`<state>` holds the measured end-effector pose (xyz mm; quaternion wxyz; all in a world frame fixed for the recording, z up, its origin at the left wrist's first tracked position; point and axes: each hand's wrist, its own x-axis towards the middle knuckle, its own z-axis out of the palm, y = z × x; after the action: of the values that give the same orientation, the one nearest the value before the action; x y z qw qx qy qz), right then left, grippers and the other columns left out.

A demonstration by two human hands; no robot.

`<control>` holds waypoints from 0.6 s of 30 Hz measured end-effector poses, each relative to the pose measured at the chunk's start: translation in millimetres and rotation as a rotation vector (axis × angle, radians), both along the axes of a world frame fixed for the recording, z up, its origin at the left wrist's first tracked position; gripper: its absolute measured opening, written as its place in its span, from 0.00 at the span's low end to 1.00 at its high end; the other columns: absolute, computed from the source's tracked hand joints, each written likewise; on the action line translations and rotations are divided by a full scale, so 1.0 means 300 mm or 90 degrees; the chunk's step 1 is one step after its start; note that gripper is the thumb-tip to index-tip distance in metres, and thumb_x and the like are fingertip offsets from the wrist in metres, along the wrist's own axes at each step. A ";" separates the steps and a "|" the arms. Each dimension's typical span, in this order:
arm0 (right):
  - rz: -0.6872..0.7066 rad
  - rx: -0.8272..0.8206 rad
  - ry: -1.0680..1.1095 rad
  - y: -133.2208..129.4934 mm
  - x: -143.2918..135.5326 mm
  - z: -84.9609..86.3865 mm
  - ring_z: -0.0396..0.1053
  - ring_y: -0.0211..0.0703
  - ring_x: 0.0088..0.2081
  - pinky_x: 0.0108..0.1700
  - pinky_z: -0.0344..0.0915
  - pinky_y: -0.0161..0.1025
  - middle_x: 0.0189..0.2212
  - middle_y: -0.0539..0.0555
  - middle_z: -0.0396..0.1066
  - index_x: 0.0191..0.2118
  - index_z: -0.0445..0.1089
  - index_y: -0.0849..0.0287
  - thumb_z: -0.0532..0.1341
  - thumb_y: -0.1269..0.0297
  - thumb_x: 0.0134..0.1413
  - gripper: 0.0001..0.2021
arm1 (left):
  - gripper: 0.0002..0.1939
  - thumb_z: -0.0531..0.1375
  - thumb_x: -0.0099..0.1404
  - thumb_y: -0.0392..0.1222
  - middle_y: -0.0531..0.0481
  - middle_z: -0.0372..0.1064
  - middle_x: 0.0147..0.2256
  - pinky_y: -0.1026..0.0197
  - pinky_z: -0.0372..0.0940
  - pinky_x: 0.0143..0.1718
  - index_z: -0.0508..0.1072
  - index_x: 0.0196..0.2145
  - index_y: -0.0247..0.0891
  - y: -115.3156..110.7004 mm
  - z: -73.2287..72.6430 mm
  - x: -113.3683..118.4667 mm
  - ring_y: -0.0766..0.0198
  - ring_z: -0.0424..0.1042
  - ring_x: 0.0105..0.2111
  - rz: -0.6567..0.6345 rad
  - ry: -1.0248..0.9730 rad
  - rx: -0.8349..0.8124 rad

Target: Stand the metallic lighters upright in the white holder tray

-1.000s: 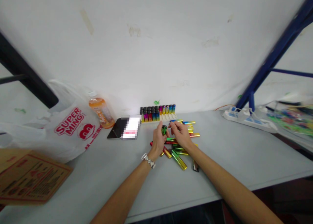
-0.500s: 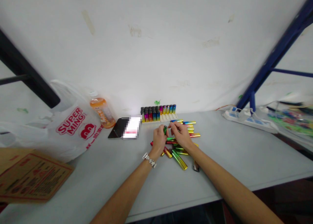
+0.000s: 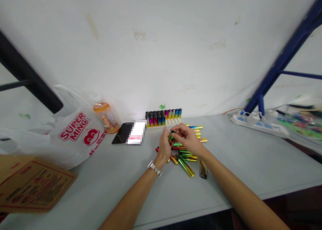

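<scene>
My left hand [image 3: 164, 146] is closed around a shiny green metallic tube [image 3: 171, 136] with a dark end, mostly hidden by the fingers. My right hand [image 3: 190, 140] meets it from the right, its fingers pinched at the tube's upper end. Under and around both hands lie several loose shiny tubes, among them a green-and-gold one [image 3: 186, 166], a red-gold one [image 3: 174, 158] and a dark brownish one [image 3: 203, 170]. Behind the hands, a white rack [image 3: 175, 122] holds rows of upright coloured tubes [image 3: 156, 119]; those on its left have black tops.
A phone [image 3: 121, 133] with a blurred bright area lies left of the rack. Beyond it stand an orange drink bottle [image 3: 107, 117], a white plastic bag [image 3: 75, 142] and a cardboard box [image 3: 37, 183]. A white power strip [image 3: 259, 124] sits at the right by a blue metal post [image 3: 274, 69].
My right hand has come left and down onto the tube in my left hand. More of the dark brownish tube shows beside my right forearm. The view has shifted slightly.
</scene>
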<state>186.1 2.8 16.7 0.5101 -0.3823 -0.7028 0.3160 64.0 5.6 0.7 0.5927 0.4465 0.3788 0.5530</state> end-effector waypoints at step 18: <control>-0.107 0.054 -0.208 0.359 0.064 0.067 0.70 0.38 0.30 0.37 0.66 0.37 0.32 0.51 0.74 0.36 0.73 0.61 0.62 0.72 0.47 0.08 | 0.06 0.56 0.64 0.39 0.46 0.72 0.33 0.59 0.63 0.39 0.70 0.31 0.37 0.075 -0.021 -0.170 0.60 0.70 0.35 0.133 0.682 0.272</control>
<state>205.3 110.4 36.7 0.4293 -0.4641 -0.7545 0.1765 12.9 28.2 -5.5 0.1577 0.7337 0.5480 0.3695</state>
